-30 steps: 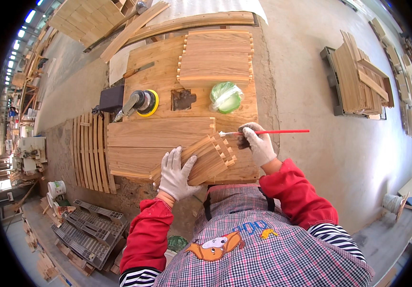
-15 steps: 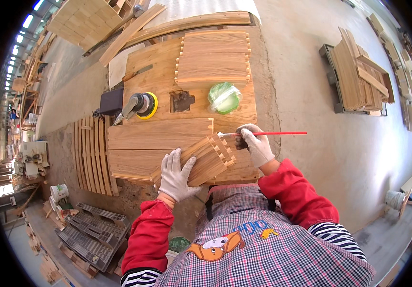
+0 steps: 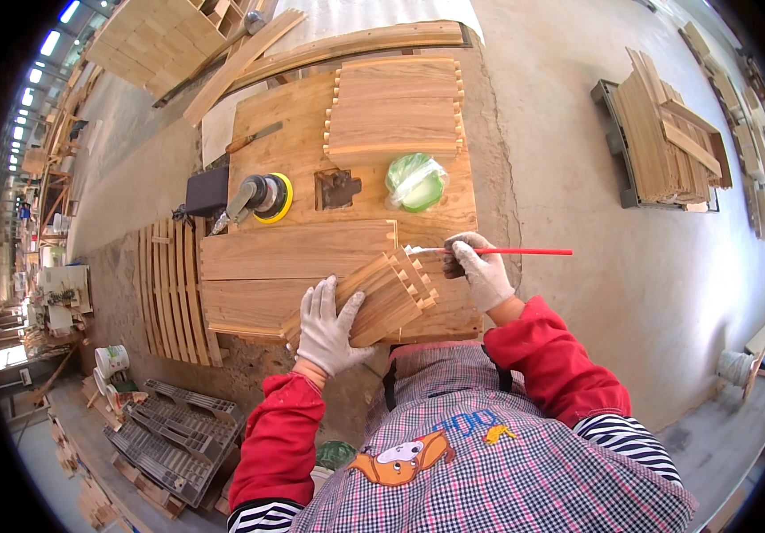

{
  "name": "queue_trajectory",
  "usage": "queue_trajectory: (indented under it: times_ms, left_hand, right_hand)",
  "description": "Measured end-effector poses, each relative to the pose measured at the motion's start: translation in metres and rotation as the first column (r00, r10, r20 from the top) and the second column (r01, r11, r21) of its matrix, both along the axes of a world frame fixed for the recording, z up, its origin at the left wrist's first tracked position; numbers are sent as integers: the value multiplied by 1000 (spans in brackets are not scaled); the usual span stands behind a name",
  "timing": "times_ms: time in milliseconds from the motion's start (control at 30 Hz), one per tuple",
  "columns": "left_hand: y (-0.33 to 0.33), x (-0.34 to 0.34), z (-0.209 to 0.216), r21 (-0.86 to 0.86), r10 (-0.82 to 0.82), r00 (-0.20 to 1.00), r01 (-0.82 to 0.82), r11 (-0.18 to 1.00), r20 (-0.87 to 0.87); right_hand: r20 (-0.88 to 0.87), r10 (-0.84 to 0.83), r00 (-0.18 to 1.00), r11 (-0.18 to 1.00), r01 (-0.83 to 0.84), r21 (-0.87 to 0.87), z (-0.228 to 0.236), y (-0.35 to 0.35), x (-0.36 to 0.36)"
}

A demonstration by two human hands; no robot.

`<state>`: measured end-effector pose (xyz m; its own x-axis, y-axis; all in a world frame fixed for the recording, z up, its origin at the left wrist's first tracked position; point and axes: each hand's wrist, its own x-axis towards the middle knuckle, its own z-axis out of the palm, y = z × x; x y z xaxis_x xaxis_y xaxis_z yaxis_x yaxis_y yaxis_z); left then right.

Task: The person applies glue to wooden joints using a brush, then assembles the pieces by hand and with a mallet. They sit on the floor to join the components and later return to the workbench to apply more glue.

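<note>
My left hand [image 3: 327, 330], in a pale work glove, grips the left part of a small stack of wooden boards [image 3: 384, 306], thumb across the top face. The stack lies slantwise over a longer panel [image 3: 302, 251], its notched joint ends pointing right. In my right hand [image 3: 482, 271], whose glove has dark-stained fingers, is a slim brush [image 3: 532, 251] with a red handle. The brush's white tip meets or hovers just above the notched corner of the stack; I cannot tell which. Beyond it sits a green container [image 3: 417, 183] wrapped in clear plastic.
On the plywood bench [image 3: 294, 98] rest a sander [image 3: 266, 197] with a yellow-rimmed pad, a wooden-handled blade [image 3: 255, 137] and a block of notched panels [image 3: 393, 108]. A cutout [image 3: 337, 189] breaks the bench top. Slatted pallets [image 3: 174, 289] lie left; stacked boards [image 3: 667, 142] stand right.
My right hand and the brush have shifted very slightly to the right and down. The left hand and the boards stay in place.
</note>
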<state>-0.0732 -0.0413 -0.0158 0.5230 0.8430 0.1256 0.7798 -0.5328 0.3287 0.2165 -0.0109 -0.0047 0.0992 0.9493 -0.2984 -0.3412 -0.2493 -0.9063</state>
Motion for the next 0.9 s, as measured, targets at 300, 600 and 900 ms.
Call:
queue_trajectory:
  times_ms: [300,600,900]
  left_hand:
    - [0,0,1,-13,0,1000,0,1000,-6]
    - [0,-2,-2,2,-7,1000,7,1000,6]
    - [1,-1,-2,4,-4,1000,4,1000,0]
  right_hand:
    - [-118,8,993,999,-13,-43,-8,4,2]
    - [-159,15,987,1000,-18,-15,-10,3,8]
    - [22,92,995,996,-93,19,10,-4,4]
